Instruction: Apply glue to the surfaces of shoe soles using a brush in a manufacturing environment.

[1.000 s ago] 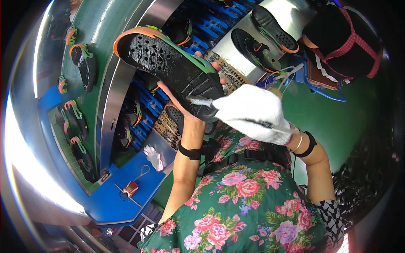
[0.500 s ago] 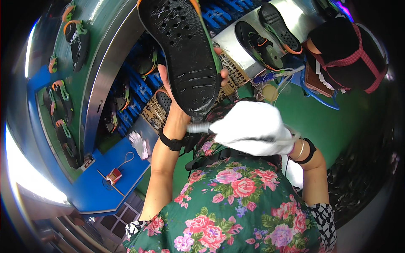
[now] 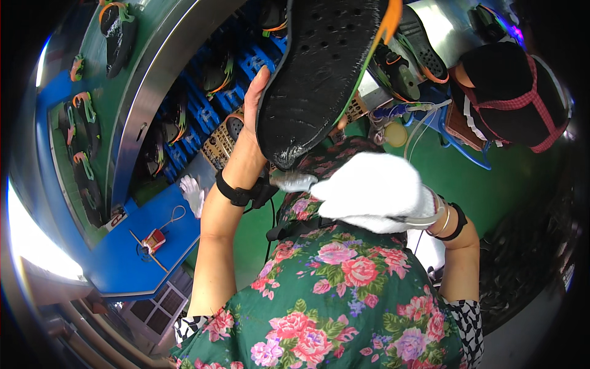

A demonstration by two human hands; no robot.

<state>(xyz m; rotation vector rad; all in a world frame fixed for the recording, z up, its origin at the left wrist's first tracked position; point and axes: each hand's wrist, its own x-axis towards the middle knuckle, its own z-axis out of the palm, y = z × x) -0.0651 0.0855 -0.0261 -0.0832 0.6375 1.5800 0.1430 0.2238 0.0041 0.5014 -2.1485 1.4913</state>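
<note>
Left hand (image 3: 247, 144): bare, spread around a black shoe sole (image 3: 307, 86), thumb along its left edge and fingertips just showing at the right; the rest of the grip is hidden behind it.
Right hand (image 3: 372, 187): white-gloved, closed around a small brush (image 3: 296, 182).
Sole position: raised in front of the person, upper end cut off by the view's edge, perforations toward the top, lower tip glossy and wet-looking, orange and green trim on its right side.
Brush tip: blurred, just below the sole's lower end; I cannot tell whether they touch.
Conveyor (image 3: 151, 86): left, green, carrying black shoes with orange and green trim.
Blue table (image 3: 123, 270): lower left, bearing a pale glove (image 3: 192, 195) and a small red object (image 3: 152, 241).
Metal bench (image 3: 435, 22): upper right, with more shoes.
</note>
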